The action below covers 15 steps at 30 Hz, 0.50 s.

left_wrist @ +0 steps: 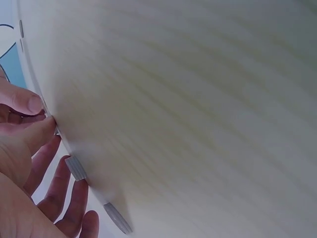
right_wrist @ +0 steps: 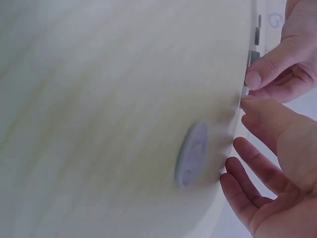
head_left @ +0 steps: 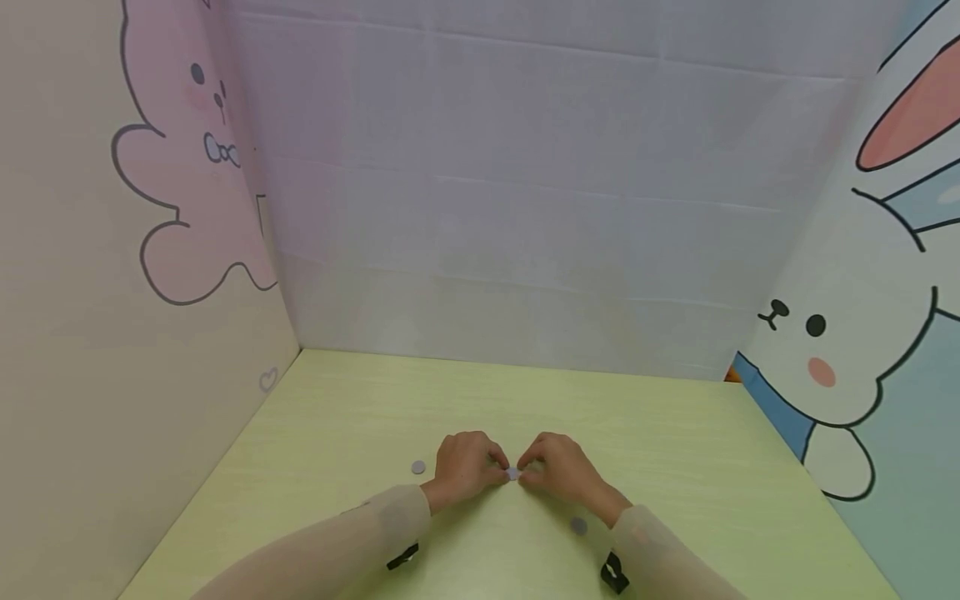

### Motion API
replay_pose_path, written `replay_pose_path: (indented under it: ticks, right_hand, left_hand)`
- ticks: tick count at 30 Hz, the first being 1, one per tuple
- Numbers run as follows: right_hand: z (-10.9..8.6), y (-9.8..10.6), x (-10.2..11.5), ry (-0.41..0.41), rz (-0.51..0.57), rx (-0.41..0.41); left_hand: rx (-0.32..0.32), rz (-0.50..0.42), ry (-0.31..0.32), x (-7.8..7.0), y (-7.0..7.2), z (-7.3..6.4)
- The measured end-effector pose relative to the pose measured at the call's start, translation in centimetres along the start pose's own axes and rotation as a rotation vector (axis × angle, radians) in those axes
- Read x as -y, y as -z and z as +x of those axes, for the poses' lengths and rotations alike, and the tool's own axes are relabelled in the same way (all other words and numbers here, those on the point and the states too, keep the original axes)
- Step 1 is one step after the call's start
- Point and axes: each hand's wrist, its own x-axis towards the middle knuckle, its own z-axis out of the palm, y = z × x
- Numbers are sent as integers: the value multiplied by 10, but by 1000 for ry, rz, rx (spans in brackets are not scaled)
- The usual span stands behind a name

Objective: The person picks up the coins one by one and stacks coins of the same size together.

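Both hands meet over the table, pinching a small grey disc from opposite sides. My left hand grips its left edge with thumb and index fingertip, while my right hand does the same at the right edge. In the left wrist view, a short grey stack with a ridged side shows by the curved fingers of my left hand. The right wrist view has my right hand with its other fingers loosely bent; fingertips hide most of the pinched disc.
One grey disc lies left of the left hand. Another disc lies below the right wrist, closer to the front. The pale yellow table is bounded by a plain back wall and side panels with cartoon animals.
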Motion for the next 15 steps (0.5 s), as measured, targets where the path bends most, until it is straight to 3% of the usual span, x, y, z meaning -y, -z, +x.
replay_pose_path:
  ticks: [7, 15]
  right_hand:
    - [-14, 22, -9, -52, 19, 35]
    - [-39, 48, -19, -34, 44, 37]
  left_hand:
    - [37, 4, 21, -1, 3, -1]
    - [29, -17, 13, -1, 3, -2]
